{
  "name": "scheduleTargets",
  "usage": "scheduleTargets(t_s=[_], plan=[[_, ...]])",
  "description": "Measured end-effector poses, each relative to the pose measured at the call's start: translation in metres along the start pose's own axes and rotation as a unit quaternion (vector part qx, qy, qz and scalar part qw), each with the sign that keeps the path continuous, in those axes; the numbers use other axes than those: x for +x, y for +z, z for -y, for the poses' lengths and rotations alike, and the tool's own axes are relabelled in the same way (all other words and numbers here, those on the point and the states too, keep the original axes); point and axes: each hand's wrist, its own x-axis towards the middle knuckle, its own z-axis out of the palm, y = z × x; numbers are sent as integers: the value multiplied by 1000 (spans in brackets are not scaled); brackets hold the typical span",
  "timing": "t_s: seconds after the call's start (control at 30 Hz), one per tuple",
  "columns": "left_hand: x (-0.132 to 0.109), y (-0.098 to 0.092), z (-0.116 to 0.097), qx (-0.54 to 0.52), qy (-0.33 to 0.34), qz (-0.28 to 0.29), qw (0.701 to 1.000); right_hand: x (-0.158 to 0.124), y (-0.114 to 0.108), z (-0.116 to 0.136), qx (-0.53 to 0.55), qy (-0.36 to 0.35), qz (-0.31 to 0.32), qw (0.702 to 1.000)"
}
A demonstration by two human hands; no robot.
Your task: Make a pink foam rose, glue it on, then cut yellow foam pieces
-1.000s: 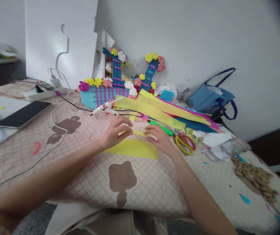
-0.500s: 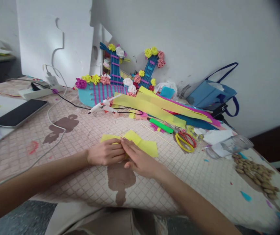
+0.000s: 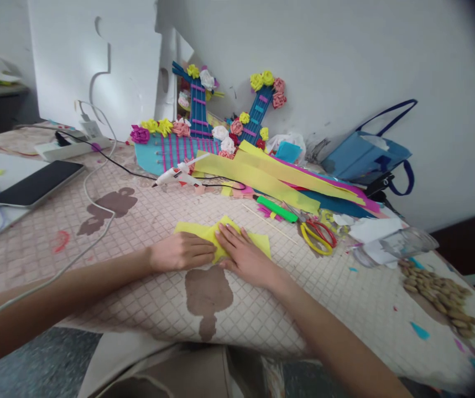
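Since a second ago both hands have come back from the far edge of the yellow paper (image 3: pixel 191 229), where they were pinching it, and the sheet, then lying flat, now lies folded with a raised peak in its middle. The paper sits on the tablecloth just beyond the brown figure print (image 3: pixel 208 292).

The right hand (image 3: pixel 243 255) lies palm down on it, fingers stretched out and slightly spread, grasping nothing and pressing the fold flat, just beyond the print's right shoulder. The left hand (image 3: pixel 182 251) rests knuckles up beyond the print's left side, fingers drawn together with their tips on the paper and touching the right hand's fingertips. Whether it pinches an edge underneath cannot be told.

Farther beyond the print lie a white glue gun (image 3: pixel 176 176) and long yellow paper strips (image 3: pixel 257 179). Beyond and to the right of the print are a green marker (image 3: pixel 277 209) and yellow-handled scissors (image 3: pixel 315 236).
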Motion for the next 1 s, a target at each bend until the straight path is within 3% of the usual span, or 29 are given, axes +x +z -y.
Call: scheduleTargets(t_s=[0.1,0.23,0.4,0.63,0.9,1.0], plan=[[-4,-4,1,22,10,14,1000,0,1,-1,-12,2,5,1000],[-15,-6,1,-1,-73,-4,997,0,3,0,-21,6,3,1000],[-28,-11,-1,-31,-130,18,991,1,5,-2,-29,4,6,1000],[-32,-16,-5,-66,-129,133,980,-3,2,1,-33,-7,7,999],[-31,-17,-5,-92,-139,143,976,-4,-1,1,-41,-33,37,998],[-31,-18,-6,-102,-148,121,976,-3,-1,0,-42,-31,41,998]])
